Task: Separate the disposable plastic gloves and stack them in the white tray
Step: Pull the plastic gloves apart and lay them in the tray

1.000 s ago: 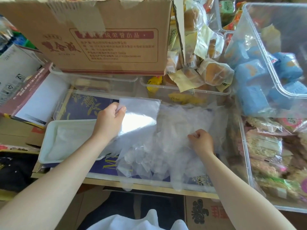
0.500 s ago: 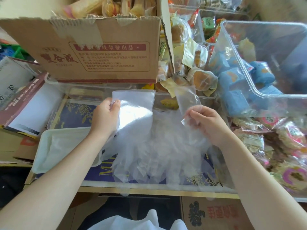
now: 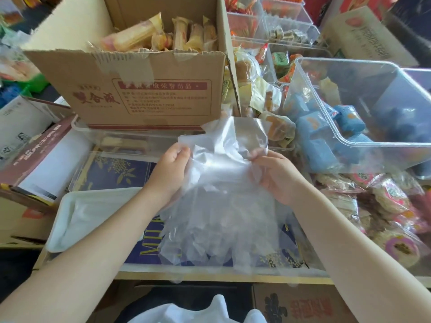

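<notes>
A bunch of clear disposable plastic gloves (image 3: 219,206) hangs in the air over the blue printed surface, glove fingers pointing down toward me. My left hand (image 3: 171,171) pinches the cuff edge at the bunch's upper left. My right hand (image 3: 275,176) pinches the cuff edge at the upper right, where a raised flap of film (image 3: 235,136) stands up. The white tray (image 3: 59,238) lies at the lower left, just left of my left forearm, with some clear gloves lying flat inside it.
A brown cardboard box (image 3: 144,89) of wrapped snacks stands right behind the gloves. A large clear bin (image 3: 363,141) with blue packets sits at the right, wrapped pastries below it. A low clear tray (image 3: 130,141) lies under the box, and a maroon carton (image 3: 39,157) at the left.
My right hand rose from the glove pile on the surface and came to the cuff edge beside my left. Both hands lifted the bunch, and my view tilted up.
</notes>
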